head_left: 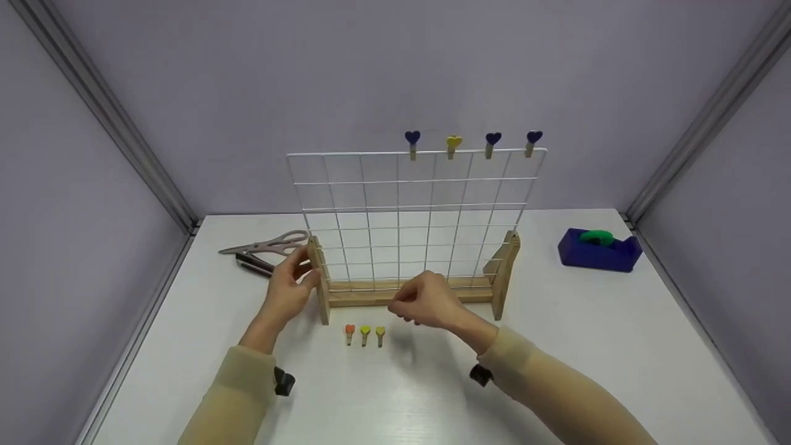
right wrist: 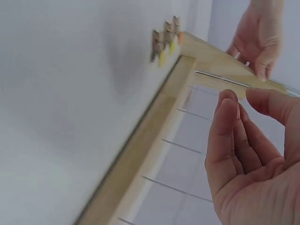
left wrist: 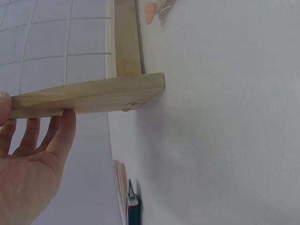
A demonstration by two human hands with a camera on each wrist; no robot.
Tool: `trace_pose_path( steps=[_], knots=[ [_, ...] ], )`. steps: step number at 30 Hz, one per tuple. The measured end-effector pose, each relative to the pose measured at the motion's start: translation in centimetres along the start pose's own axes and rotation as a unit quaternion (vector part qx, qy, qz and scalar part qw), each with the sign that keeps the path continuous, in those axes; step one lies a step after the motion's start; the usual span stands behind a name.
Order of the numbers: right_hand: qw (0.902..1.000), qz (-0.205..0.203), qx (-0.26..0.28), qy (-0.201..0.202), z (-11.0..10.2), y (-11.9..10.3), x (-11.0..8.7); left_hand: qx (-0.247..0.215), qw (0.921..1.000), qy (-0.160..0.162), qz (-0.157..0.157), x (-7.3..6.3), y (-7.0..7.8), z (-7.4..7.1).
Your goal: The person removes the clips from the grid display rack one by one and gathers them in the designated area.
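On the white table [head_left: 383, 395] stands one rack: a wire grid [head_left: 431, 206] in a wood stand [head_left: 358, 301] with two side posts. Four heart clips sit along the grid's top edge: three blue clips [head_left: 492, 142] and one yellow clip [head_left: 454, 145]. Three more clips lie in a row on the table in front of the stand, near its left post: one orange clip [head_left: 350, 334] and two yellow ones. In the right wrist view those three overlap, and in the left wrist view the orange one is cut off.

The left hand [head_left: 290, 287] holds the left post; its thumb is mostly cut off in its own wrist view. The right hand [head_left: 426, 303] is loosely bent, with a small gap between thumb and fingers and nothing seen in it. It hides part of the stand's bottom bar.

Behind the left hand are one pair of scissors [head_left: 266, 247] and one knife [head_left: 253, 264], whose end is hidden. Far right is one blue tape holder [head_left: 599, 256] with one green roll [head_left: 597, 237], its bottom hidden.
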State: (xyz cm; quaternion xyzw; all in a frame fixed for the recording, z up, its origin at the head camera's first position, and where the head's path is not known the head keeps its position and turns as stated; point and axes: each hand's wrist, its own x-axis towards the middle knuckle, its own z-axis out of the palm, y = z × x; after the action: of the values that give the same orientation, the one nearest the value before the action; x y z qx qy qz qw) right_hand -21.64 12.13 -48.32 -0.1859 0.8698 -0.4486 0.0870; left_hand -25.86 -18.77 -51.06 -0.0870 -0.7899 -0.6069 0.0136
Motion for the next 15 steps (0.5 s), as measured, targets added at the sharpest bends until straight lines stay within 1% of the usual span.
trace_pose_path(
  steps=[3,7,12,15],
  knots=[
    [0.9996,-0.028,-0.005,-0.007,-1.1,-1.0,-0.5,-0.004,1.0,0.0,-0.001,0.0,0.0,0.0],
    [0.9985,-0.048,-0.021,-0.018,-2.4,-2.3,-1.0,-0.001,1.0,-0.001,-0.004,0.0,0.0,0.0],
    [0.9955,-0.083,-0.043,-0.015,-4.2,-4.7,-1.6,0.003,1.0,-0.006,-0.004,-0.1,0.1,-0.1],
    [0.9938,-0.099,-0.047,-0.019,-5.3,-6.1,-2.0,0.007,1.0,-0.006,0.002,0.0,0.3,-0.1]
  ],
)
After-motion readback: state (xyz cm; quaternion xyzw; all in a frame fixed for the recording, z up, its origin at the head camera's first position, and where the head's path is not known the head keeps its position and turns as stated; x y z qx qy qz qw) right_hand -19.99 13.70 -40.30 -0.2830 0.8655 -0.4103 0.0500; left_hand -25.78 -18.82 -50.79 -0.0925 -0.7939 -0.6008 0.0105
